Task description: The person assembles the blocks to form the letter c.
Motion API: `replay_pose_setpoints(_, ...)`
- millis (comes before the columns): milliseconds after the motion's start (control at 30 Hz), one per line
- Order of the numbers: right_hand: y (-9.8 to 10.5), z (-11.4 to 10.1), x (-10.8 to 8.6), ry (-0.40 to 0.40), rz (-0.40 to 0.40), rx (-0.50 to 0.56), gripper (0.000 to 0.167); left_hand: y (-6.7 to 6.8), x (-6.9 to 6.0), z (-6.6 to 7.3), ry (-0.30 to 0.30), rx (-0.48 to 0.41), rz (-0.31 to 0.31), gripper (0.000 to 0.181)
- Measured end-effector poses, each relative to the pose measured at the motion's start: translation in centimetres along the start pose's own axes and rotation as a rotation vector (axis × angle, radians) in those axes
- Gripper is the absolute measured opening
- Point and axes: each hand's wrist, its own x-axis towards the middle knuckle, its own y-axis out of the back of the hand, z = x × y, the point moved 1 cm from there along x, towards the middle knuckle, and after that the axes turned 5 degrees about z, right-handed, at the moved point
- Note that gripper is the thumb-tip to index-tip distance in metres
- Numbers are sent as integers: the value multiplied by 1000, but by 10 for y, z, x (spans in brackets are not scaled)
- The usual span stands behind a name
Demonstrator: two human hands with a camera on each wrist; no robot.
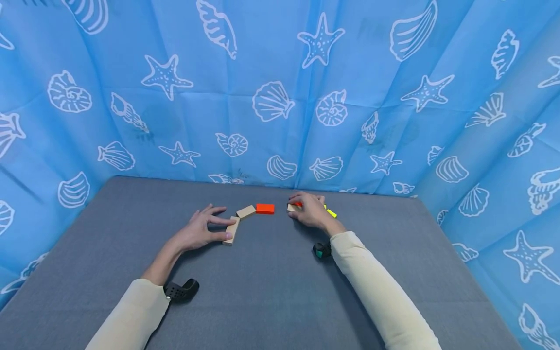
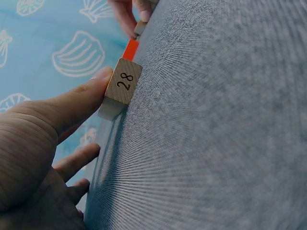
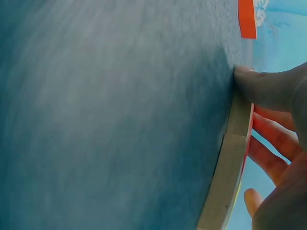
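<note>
My left hand rests its thumb and index fingertips on a plain wooden block, whose end is marked 28 in the left wrist view. Its other fingers spread out clear of the block. Farther right, my right hand holds a wooden block with a reddish upper edge. The thumb sits at the block's end and the fingers lie along its far side, partly hidden. Right behind that one stands a second wooden block.
A plain block and a red block continue the curved row from the left hand, with a gap before the right hand. Yellow pieces show past the right hand. A blue shell-patterned curtain borders the grey table.
</note>
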Motion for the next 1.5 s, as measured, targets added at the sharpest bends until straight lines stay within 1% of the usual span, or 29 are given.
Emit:
replay_pose_setpoints(233,5,6,-6,-26,3,-38,36,0,0,0,11,4,-2,45)
replay_pose_setpoints(433,1,-5,-7,0,19,-76,35,0,0,-1,11,8,-3,45)
replay_pose_setpoints(633,-5,-19,-6,16,24,-45,36,0,0,0,12,7,-1,45)
replay_pose_setpoints(833,-10,-25,-2,16,22,-42,36,0,1,0,21,6,-2,45)
replay_pose_setpoints(1333,-11,-27,1,22,5,-31,35,0,1,1,28,12,0,45)
replay_pose_setpoints(1500,-10,-26,0,20,-2,-25,40,-1,1,0,29,6,0,45)
